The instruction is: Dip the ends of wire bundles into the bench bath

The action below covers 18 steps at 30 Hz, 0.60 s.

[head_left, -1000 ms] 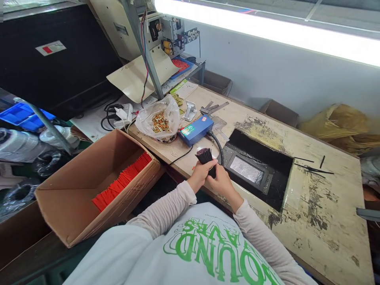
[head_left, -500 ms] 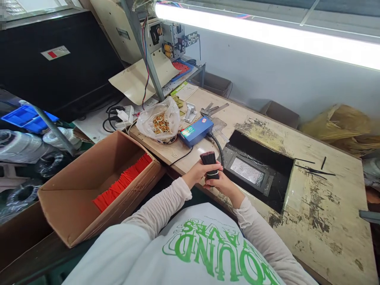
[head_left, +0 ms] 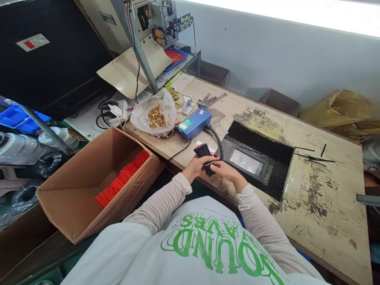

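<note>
A bundle of black wires (head_left: 202,150) with reddish tips, tied round with a light band, is held in front of my body at the table's near edge. My left hand (head_left: 196,166) wraps round its left side. From the right, my right hand (head_left: 226,169) grips the bundle near the band, fingers pressed together. Just beyond the hands sits a blue box (head_left: 194,123) with a black flexible tube (head_left: 218,140). To the right of the hands, a metal plate (head_left: 247,161) lies within a dark recess (head_left: 274,174) in the table.
A cardboard box (head_left: 74,190) with red wires (head_left: 124,178) stands at left. An open plastic bag (head_left: 139,118) of small gold-coloured parts and metal calipers (head_left: 213,99) lie on the table (head_left: 335,213). Loose black strips (head_left: 316,159) are at right. A metal post (head_left: 135,47) rises behind the bag.
The bundle has tilted, its reddish tips leaning further left and spreading slightly. My right hand's fingers have shifted up toward the band. The camera view has moved a little.
</note>
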Each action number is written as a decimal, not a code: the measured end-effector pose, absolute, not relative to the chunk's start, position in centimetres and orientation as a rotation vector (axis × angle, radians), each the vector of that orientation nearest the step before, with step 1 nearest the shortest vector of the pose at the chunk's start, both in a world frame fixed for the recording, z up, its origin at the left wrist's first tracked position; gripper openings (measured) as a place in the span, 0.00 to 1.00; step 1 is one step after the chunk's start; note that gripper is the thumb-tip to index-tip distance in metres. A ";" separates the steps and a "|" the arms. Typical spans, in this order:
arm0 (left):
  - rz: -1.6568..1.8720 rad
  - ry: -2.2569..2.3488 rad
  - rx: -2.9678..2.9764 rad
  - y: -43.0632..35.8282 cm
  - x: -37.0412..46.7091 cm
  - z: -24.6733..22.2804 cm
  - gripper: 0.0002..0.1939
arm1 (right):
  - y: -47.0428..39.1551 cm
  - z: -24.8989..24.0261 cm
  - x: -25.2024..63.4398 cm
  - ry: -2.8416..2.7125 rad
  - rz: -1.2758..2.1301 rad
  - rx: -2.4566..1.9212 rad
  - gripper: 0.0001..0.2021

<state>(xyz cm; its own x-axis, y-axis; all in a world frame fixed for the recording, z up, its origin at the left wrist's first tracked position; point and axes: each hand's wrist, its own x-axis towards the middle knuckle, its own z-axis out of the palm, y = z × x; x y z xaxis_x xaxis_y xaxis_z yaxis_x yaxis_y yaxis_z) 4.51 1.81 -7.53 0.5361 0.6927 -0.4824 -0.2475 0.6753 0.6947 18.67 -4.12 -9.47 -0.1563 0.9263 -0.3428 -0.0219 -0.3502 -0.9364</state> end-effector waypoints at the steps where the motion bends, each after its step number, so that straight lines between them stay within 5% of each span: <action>1: 0.663 0.818 0.615 2.1 4.6 -7.8 0.18 | -4.1 -9.5 19.2 -1.080 1.509 -1.429 0.18; 8: 0.825 0.935 0.836 2.3 5.4 -10.2 0.12 | -4.4 -11.4 16.6 -0.816 1.334 -1.482 0.34; 18: 0.844 0.950 1.331 1.3 4.7 -11.7 0.16 | -4.3 -14.2 15.6 -1.181 0.931 -1.540 0.33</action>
